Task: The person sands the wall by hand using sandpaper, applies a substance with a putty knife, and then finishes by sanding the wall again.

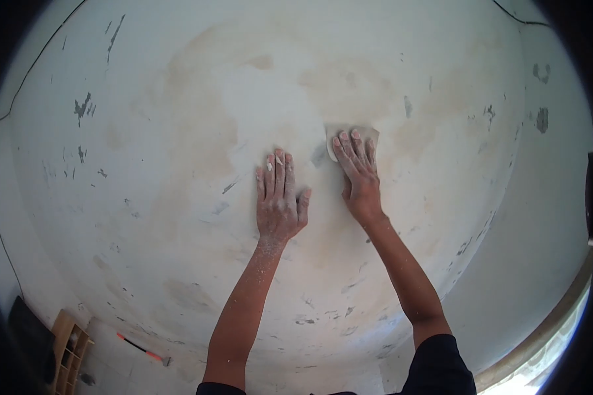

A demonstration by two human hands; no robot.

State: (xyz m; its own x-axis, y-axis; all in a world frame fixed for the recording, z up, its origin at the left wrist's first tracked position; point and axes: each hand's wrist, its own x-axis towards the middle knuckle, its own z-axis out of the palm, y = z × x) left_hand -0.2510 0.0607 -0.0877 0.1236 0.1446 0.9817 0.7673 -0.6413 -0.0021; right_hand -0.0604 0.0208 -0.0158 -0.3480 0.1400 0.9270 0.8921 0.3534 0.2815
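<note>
My left hand lies flat against the patchy white wall, fingers pointing up and thumb out to the right, dusted with white powder and holding nothing. To its right and a little higher, my right hand presses a greyish sheet of sandpaper flat on the wall. The sheet shows above and beside the fingertips; the rest is hidden under the fingers. Tan smudges and grey chipped spots mark the wall around both hands.
At the lower left are a wooden shelf unit, a dark screen-like panel and an orange-and-black long-handled tool. Black cables run along the wall. A bright opening shows at the lower right.
</note>
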